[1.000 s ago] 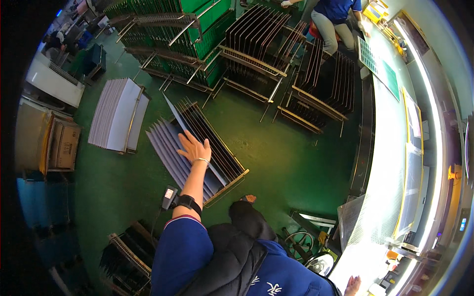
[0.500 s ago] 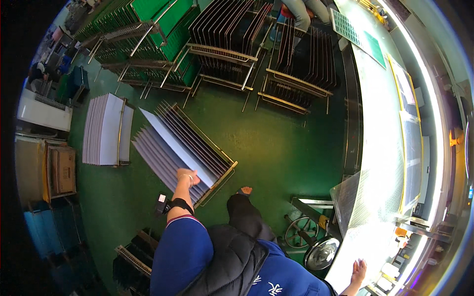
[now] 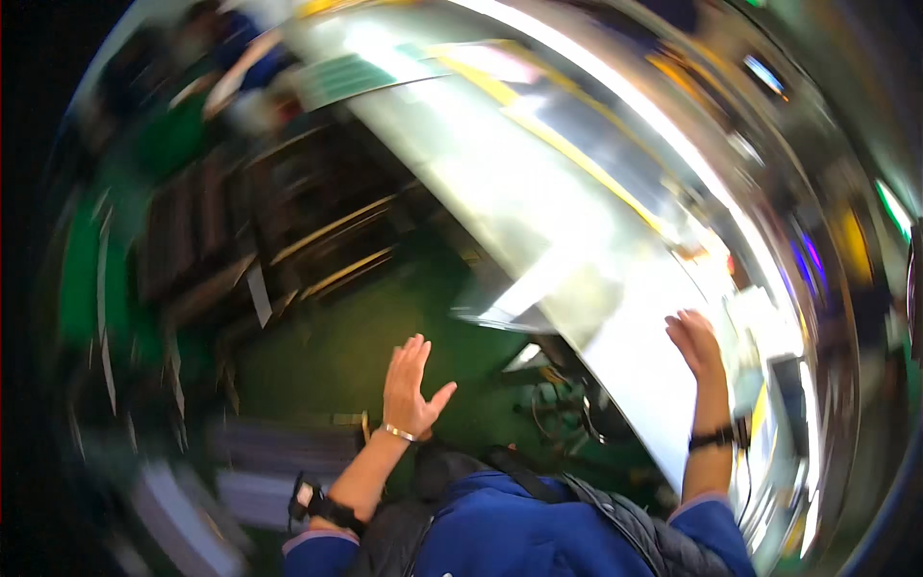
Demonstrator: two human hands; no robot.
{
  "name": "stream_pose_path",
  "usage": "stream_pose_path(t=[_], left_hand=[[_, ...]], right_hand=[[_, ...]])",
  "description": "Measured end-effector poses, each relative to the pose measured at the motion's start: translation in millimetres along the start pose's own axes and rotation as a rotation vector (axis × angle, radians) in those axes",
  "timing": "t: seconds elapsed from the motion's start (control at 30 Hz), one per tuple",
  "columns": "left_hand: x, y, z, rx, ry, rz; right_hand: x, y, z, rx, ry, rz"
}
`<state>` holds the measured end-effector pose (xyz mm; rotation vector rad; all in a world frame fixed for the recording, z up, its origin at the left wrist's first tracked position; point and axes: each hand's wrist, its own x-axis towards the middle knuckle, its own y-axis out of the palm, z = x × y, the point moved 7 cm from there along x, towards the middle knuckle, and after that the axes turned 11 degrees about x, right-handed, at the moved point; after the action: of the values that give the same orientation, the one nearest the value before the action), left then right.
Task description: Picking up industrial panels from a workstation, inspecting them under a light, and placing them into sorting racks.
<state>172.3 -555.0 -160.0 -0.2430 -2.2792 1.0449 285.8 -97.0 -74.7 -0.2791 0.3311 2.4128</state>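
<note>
My left hand (image 3: 411, 392) is raised over the green floor, thumb apart and fingers stretched out, with nothing in it. Fingers extended, my right hand (image 3: 696, 342) hovers over or touches the bright white lit worktable (image 3: 630, 375); I cannot tell which, and no object shows in it. A clear sheet (image 3: 510, 303) juts over the table's near edge, between the two hands. Low on the left, blurred by motion, stands a rack of pale panels (image 3: 279, 447).
Dark racks with brass-coloured rails (image 3: 332, 236) stand beyond my left hand. A handwheel (image 3: 553, 409) sits beneath the table edge. On the table lie a yellow-edged frame (image 3: 586, 144) and a green perforated panel (image 3: 361, 75). Another person's arm (image 3: 240, 72) shows at upper left.
My view has swung right toward the table. My left hand has come away from the pale panels, its fingers now stretched out. The right hand appears farther forward over the table.
</note>
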Motion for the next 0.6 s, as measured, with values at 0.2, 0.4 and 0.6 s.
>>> stream_pose_path(t=[0.2,0.4,0.6], left_hand=[[75.9,0.1,-102.6,0.217,0.333,-0.017],[82.4,-11.2,-152.8,0.152,0.775,0.065],[86.2,-62.8,-214.3,-0.229,0.959,-0.176]], right_hand=[[-96.9,12.3,-15.5,0.374,0.085,-0.01],[-230.6,-70.2,-68.7,0.663,0.157,-0.265],[-319.3,-81.6,-9.2,0.809,0.057,-0.176]])
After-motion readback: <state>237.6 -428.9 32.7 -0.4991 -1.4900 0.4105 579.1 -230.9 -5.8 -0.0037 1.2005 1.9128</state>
